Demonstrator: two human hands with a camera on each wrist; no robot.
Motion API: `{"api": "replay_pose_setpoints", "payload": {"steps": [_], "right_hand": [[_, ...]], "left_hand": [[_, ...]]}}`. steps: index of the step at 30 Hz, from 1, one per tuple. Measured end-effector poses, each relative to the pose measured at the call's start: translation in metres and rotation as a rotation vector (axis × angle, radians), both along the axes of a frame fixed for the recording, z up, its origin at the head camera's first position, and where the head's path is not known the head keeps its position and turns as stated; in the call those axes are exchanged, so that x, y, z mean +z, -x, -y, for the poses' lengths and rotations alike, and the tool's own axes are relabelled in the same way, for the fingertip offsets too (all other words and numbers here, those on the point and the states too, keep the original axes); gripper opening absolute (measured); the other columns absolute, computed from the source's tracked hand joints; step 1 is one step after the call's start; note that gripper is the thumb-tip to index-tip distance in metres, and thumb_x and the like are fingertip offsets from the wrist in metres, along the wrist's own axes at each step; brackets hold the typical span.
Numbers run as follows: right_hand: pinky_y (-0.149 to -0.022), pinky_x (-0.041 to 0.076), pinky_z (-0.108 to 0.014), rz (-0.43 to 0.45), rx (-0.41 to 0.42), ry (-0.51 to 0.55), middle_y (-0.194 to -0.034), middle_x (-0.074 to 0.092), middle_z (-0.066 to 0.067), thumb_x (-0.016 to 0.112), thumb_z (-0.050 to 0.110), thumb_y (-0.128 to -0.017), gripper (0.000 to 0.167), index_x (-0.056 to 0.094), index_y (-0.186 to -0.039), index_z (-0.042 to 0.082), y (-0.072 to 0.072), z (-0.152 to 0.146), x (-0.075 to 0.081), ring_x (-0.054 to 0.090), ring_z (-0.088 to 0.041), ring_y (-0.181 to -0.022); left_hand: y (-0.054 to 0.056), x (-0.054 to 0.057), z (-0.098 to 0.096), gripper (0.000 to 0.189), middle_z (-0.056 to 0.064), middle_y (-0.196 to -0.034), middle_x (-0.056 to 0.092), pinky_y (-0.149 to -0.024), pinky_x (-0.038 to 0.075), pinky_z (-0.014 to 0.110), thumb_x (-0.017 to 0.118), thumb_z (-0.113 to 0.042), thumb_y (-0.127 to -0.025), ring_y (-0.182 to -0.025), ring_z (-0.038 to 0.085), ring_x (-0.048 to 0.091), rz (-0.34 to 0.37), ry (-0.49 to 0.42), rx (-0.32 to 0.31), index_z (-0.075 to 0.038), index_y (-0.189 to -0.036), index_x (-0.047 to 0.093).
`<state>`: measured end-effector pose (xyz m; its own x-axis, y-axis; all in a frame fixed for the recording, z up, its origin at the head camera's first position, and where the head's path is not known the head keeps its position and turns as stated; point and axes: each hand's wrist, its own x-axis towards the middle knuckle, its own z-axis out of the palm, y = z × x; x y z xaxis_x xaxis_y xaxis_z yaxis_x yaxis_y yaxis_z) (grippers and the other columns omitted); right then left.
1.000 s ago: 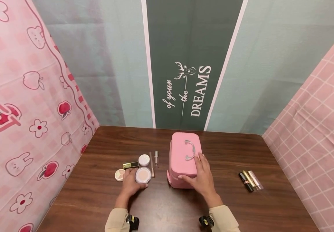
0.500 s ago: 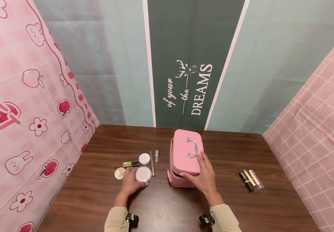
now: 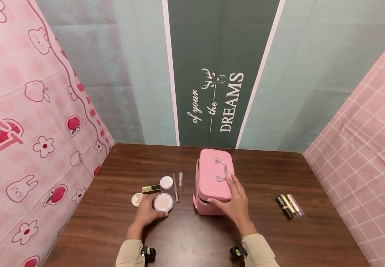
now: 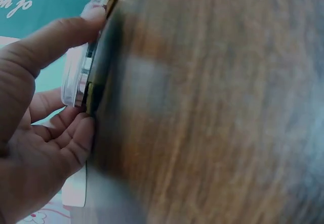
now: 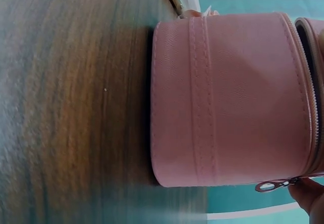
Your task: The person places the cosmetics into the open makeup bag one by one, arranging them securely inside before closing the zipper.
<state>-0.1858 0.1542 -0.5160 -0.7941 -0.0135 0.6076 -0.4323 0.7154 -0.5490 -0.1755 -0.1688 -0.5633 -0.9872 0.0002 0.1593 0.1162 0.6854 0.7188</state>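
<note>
My left hand [image 3: 146, 210] holds a round powder compact [image 3: 163, 203] by its rim, thumb on the near side. The left wrist view shows its clear casing [image 4: 76, 72] edge-on between thumb and fingers, close over the wood. My right hand [image 3: 235, 202] grips the lid [image 3: 209, 174] of a pink makeup case [image 3: 209, 210] at its near right corner. The lid is slightly raised, and a dark gap shows under its near edge. In the right wrist view the case body [image 5: 238, 102] has its zip undone, with a zipper pull [image 5: 268, 186] beside a fingertip.
Around the left hand lie a three-shade round palette [image 3: 137, 200], a gold-and-black box [image 3: 150, 188], a white jar [image 3: 166, 183], a brown pencil [image 3: 175, 189] and a clear tube [image 3: 180, 180]. Several cosmetic tubes [image 3: 289, 206] lie at the right. Curtains stand behind the wooden table [image 3: 192, 241].
The case lid has been lifted slightly by my right hand and has shifted right, opening a gap at the near edge. My left hand has moved slightly left and nearer with the compact.
</note>
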Motion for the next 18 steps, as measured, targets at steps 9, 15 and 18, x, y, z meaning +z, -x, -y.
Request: {"api": "replay_pose_setpoints", "payload": {"steps": [9, 15, 18], "right_hand": [[-0.088, 0.038, -0.056, -0.054, 0.005, 0.059, -0.135, 0.045, -0.016, 0.088, 0.048, -0.048, 0.097, 0.055, -0.126, 0.001, 0.003, -0.001, -0.003, 0.044, -0.035, -0.120], [-0.090, 0.038, -0.054, -0.029, 0.001, 0.131, -0.137, 0.044, -0.013, 0.090, 0.042, -0.049, 0.096, 0.054, -0.128, 0.001, 0.002, -0.001, -0.003, 0.045, -0.033, -0.119], [-0.091, 0.037, -0.053, 0.003, 0.005, 0.173, -0.139, 0.042, -0.012, 0.091, 0.036, -0.050, 0.095, 0.053, -0.130, 0.002, 0.001, -0.001, -0.003, 0.045, -0.033, -0.120]], "left_hand": [[-0.005, 0.011, 0.001, 0.074, 0.013, -0.100, 0.054, -0.081, 0.040, 0.043, 0.090, -0.023, -0.050, -0.095, 0.029, 0.049, 0.005, -0.065, -0.002, 0.003, -0.112, 0.059], [-0.006, 0.021, 0.000, 0.075, 0.013, -0.102, 0.055, -0.082, 0.040, 0.042, 0.090, -0.023, -0.051, -0.094, 0.027, 0.051, -0.001, -0.088, 0.001, 0.003, -0.114, 0.058], [-0.007, 0.025, -0.001, 0.077, 0.013, -0.105, 0.055, -0.083, 0.040, 0.042, 0.090, -0.023, -0.052, -0.095, 0.027, 0.051, 0.004, -0.099, 0.002, 0.003, -0.116, 0.058]]}}
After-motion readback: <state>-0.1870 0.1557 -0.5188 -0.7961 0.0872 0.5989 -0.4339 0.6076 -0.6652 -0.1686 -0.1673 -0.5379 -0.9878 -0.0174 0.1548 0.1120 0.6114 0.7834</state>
